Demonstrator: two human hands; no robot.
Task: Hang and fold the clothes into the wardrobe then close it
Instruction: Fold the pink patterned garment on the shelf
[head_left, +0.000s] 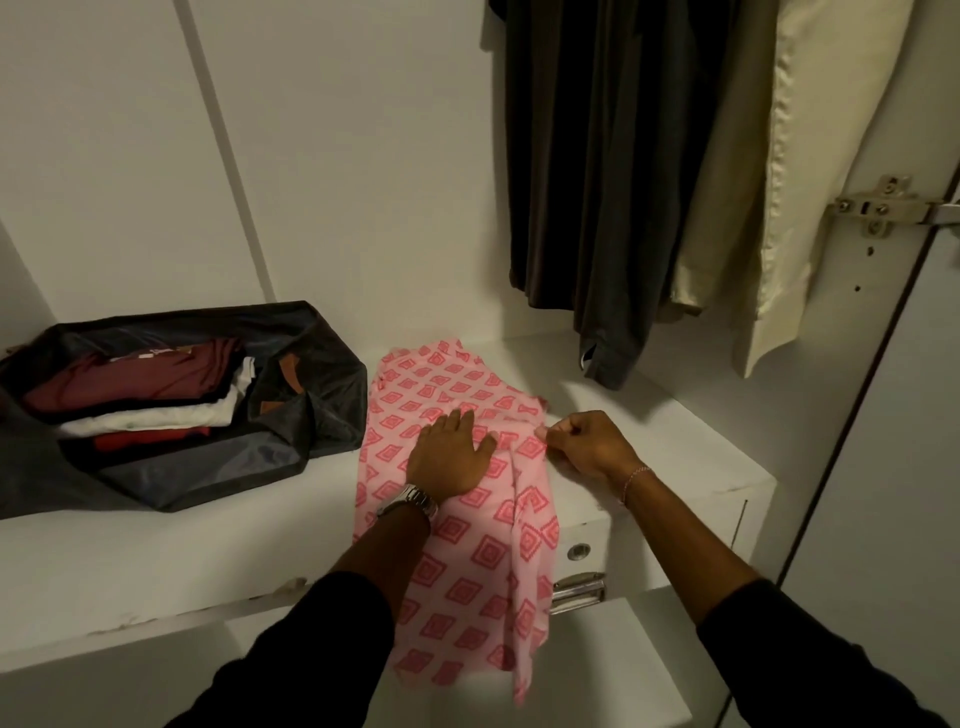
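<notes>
A pink garment with a red diamond pattern lies on the white wardrobe shelf and hangs over its front edge. My left hand presses flat on its middle with straight fingers. My right hand pinches the garment's right edge, fingers curled, beside a folded-over strip. Dark, beige and cream clothes hang above at the right.
A dark fabric bag stands open on the shelf's left, holding folded maroon, white and red clothes. A drawer front with a metal lock and handle sits under the shelf. The wardrobe door with a hinge stands at the right.
</notes>
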